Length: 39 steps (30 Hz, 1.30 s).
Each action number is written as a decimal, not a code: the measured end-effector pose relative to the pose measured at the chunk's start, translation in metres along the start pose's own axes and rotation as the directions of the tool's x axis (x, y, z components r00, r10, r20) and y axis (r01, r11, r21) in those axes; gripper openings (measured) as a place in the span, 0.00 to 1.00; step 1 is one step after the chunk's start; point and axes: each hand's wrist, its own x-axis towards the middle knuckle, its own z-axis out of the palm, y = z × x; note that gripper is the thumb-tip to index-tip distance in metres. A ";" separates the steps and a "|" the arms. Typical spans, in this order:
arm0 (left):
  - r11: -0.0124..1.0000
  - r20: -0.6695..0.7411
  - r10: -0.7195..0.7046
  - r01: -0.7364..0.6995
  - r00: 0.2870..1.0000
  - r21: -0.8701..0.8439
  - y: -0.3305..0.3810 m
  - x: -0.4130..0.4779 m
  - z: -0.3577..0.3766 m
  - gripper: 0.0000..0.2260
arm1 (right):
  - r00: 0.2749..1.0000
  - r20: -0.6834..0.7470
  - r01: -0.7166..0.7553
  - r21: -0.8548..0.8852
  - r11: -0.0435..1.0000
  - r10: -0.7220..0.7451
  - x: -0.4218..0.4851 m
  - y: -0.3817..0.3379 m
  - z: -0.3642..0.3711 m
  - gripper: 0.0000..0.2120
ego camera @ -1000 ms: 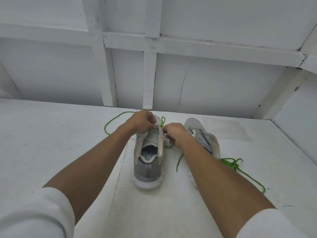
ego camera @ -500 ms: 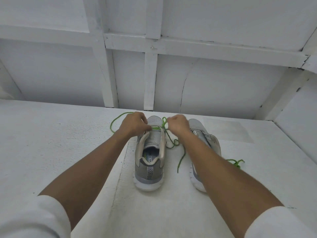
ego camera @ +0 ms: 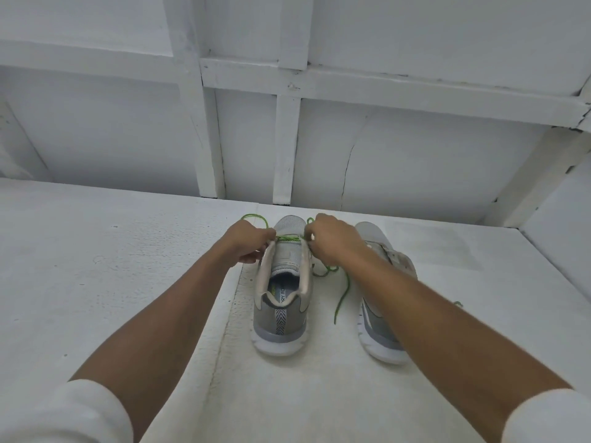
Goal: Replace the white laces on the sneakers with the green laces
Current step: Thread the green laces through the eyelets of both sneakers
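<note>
Head camera: a green lace [ego camera: 289, 239] stretches across the toe end of the tongue of a grey sneaker [ego camera: 281, 314], which stands heel toward me on the white tabletop [ego camera: 128, 266]. My left hand [ego camera: 248, 244] pinches the lace at the shoe's left edge and my right hand [ego camera: 332, 239] pinches it at the right edge, fingers curled. One loose end trails down between this shoe and the second sneaker [ego camera: 377, 330] just beside it, partly under my right forearm. A white panelled wall [ego camera: 415, 155] rises behind.
</note>
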 end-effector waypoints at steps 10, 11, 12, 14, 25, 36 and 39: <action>0.989 -0.022 -0.026 0.022 0.999 -0.148 -0.012 0.002 0.004 0.13 | 0.739 0.048 0.373 0.802 -0.467 0.672 0.019 0.050 -0.121 0.10; 0.989 -0.024 -0.026 0.022 0.999 -0.149 -0.012 0.003 0.004 0.13 | 0.724 -0.016 0.403 0.821 -0.404 0.690 0.018 0.050 -0.128 0.08; 0.989 -0.023 -0.026 0.023 0.999 -0.149 -0.012 0.003 0.005 0.13 | 0.713 -0.137 0.353 0.917 -0.183 0.687 0.019 0.049 -0.126 0.05; 0.988 -0.027 -0.027 0.022 0.999 -0.155 -0.013 0.004 0.005 0.13 | 0.831 -0.405 0.133 0.810 0.572 0.381 0.019 0.035 -0.100 0.05; 0.977 -0.032 -0.021 0.014 0.999 -0.211 -0.016 0.006 0.008 0.10 | 0.997 -0.033 -0.070 0.071 0.995 0.073 0.009 0.013 -0.025 0.06; 0.979 -0.050 -0.025 0.014 0.998 -0.202 -0.017 0.008 0.010 0.10 | 0.976 -0.158 -0.132 0.112 0.985 0.149 0.008 0.014 -0.016 0.09; 0.981 -0.051 -0.033 0.023 0.998 -0.195 -0.018 0.010 0.010 0.10 | 0.913 -0.231 -0.234 0.376 0.897 0.335 0.013 0.034 -0.041 0.08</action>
